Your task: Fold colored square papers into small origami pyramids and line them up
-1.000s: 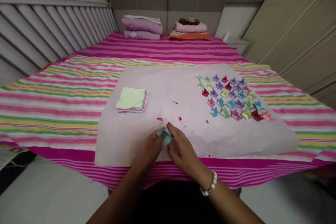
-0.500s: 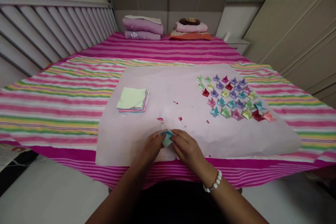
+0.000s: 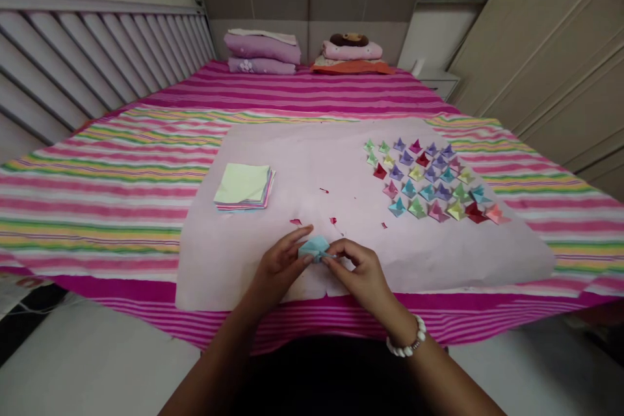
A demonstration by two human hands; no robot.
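Both my hands pinch a small light-blue folded paper piece (image 3: 314, 247) just above a large pale pink sheet (image 3: 341, 169) spread on the bed. My left hand (image 3: 280, 266) grips its left side with thumb and fingers closed. My right hand (image 3: 358, 270), with a white bead bracelet at the wrist, pinches its right side. A stack of pastel square papers (image 3: 244, 186) lies to the left on the sheet. Several finished folded paper shapes (image 3: 429, 181) in many colours sit in rows at the right.
The bed has a pink striped cover (image 3: 121, 169). Small red paper scraps (image 3: 333, 220) lie on the sheet beyond my hands. Folded blankets and pillows (image 3: 263, 52) sit at the headboard. A slatted rail (image 3: 73, 65) stands left, a wardrobe (image 3: 560, 58) right.
My hands have lifted slightly and turned the blue piece; the right hand has shifted right and now pinches the piece's edge instead of covering it.
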